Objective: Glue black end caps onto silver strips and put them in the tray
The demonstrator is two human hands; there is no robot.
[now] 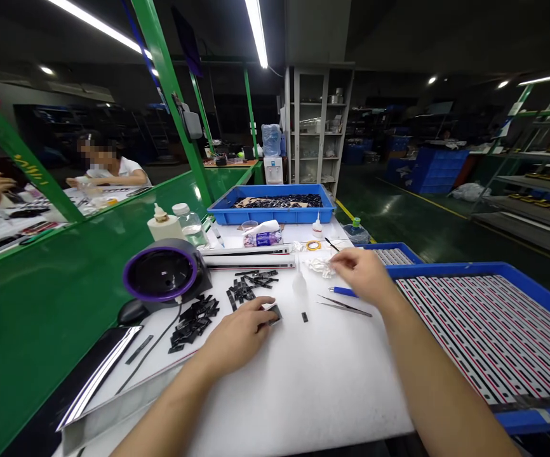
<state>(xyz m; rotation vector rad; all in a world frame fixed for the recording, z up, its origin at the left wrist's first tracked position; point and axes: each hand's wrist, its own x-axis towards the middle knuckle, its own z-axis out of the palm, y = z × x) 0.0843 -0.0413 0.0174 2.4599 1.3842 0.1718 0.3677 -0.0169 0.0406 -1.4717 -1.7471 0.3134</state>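
My left hand (239, 333) rests on the white tabletop, its thumb and fingers closed on a small dark flat piece (276, 315). Fingertips of my right hand (363, 274) are pinched together at the edge of a crumpled white tissue (321, 267). Between the hands stands a translucent squeeze bottle (298, 284), with one small black piece (304, 317) lying in front of it. Below my right hand lie a blue-handled tool (342, 291) and metal tweezers (345, 307). Loose black pieces (194, 324) are heaped left of my left hand.
A round black device with a purple rim (160, 273) stands at left. Long white strips (249, 261) lie behind the pieces. A blue bin (270, 216) is at the back; a blue tray (503, 270) of striped strips borders the right. Another person (113, 168) sits beyond the green partition (89, 266).
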